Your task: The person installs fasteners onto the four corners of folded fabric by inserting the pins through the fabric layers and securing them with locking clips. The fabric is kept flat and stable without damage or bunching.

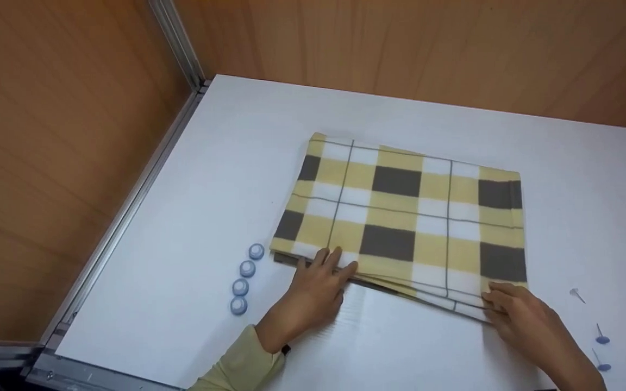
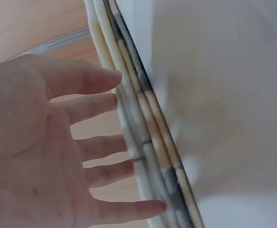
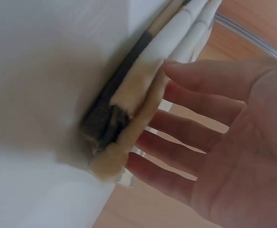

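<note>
A folded cloth (image 1: pixel 394 217) in yellow, white and dark grey checks lies flat on the white table. Its stacked layers show along the near edge in both wrist views. My left hand (image 1: pixel 317 288) rests on the left part of that edge, with fingers spread and nearly straight on top. In the left wrist view, the left thumb (image 2: pixel 90 81) touches the edge of the upper layers. At the near right corner my right hand (image 1: pixel 527 320) pinches the cloth's upper layer between thumb and fingers. The right wrist view shows the thumb (image 3: pixel 209 78) against the fold and the other fingers over the top.
Several small round blue-grey caps (image 1: pixel 247 269) stand in a row left of the cloth. Right of the right hand lie three broad-headed pins (image 1: pixel 602 340). Wood-grain panels (image 1: pixel 400 49) rise behind and at left, with metal rails (image 1: pixel 128 217) along the table's left side.
</note>
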Demonstrator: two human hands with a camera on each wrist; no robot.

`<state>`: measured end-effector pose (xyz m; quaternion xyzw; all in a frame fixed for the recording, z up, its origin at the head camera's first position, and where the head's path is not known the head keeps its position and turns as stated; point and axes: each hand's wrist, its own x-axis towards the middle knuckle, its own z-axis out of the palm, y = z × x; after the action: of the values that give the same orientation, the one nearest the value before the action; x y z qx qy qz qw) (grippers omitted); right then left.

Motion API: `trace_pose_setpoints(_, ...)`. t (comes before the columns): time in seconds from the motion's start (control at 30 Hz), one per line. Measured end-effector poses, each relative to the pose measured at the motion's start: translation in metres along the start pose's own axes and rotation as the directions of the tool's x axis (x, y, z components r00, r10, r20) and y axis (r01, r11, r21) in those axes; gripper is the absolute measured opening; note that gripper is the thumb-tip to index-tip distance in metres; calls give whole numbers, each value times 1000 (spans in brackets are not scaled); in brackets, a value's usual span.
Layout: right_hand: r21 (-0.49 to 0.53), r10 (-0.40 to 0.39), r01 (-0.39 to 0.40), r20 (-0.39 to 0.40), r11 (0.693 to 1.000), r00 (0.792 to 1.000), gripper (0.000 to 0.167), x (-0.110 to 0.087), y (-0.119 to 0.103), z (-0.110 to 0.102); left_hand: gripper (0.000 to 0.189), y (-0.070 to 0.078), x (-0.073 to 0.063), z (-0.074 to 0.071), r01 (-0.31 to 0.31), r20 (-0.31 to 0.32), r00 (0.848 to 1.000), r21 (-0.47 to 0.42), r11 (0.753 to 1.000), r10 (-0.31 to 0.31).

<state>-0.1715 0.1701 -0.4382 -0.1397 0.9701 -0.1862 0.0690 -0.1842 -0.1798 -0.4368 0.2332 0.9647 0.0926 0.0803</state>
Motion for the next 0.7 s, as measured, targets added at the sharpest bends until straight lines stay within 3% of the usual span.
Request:
trace_pose_setpoints(0.2, 20, -17, 18, -52, 1000, 998, 27, -4, 1, 2, 45, -3, -2, -3, -9, 29, 1000, 8, 1000, 8)
trace_pose_setpoints(0.3, 37, -16, 19, -88, 999, 996, 29, -11, 2, 3, 44, -4, -6, -1, -26, 6, 1000, -1, 1000, 26)
trace_pose_setpoints(0.47, 38, -17, 26, -216, 999, 976, 27, -23, 12, -4, 42, -3, -4, -4, -57, -44, 997, -12, 998, 57)
trace_pose_setpoints(0.57, 23, 38, -33, -269, 999, 962, 27, -30, 24, -14, 40, 1, -3, -10, -59, -28, 998, -10, 998, 58)
trace_pose_setpoints(0.7, -2, 162, -170, -284, 986, 945, 33, -36, 45, -29, 33, 10, -2, -20, -85, 1, 996, 20, 996, 85)
